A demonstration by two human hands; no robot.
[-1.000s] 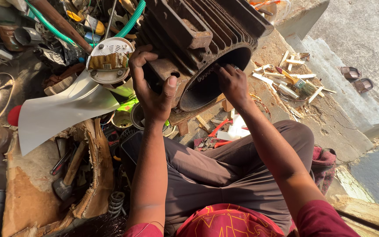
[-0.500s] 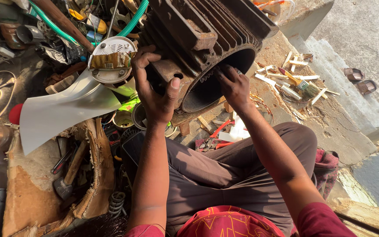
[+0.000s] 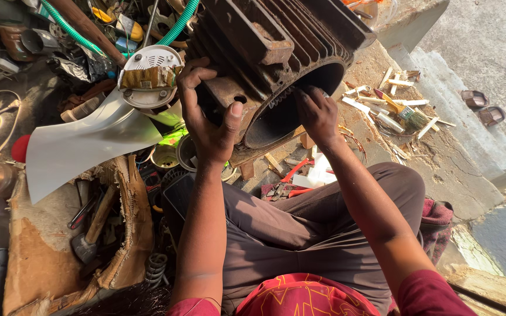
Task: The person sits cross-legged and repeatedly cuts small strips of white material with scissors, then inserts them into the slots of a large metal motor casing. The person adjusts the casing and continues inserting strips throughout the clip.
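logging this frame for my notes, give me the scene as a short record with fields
setting: cluttered workshop floor, person seated
left hand: grips the side of the ribbed motor housing
right hand: fingers at the housing's open end
beside left hand: white fan blade
near left knee: hammer
behind: green hose

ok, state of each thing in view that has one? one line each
left hand: gripping the motor housing's side, thumb on its open rim
right hand: fingers hooked over the open rim
motor housing: rusty, finned, end open and hollow, tilted toward the person
fan blade: loose, lying on the clutter
hammer: lying flat, untouched
green hose: slack, curved behind the housing
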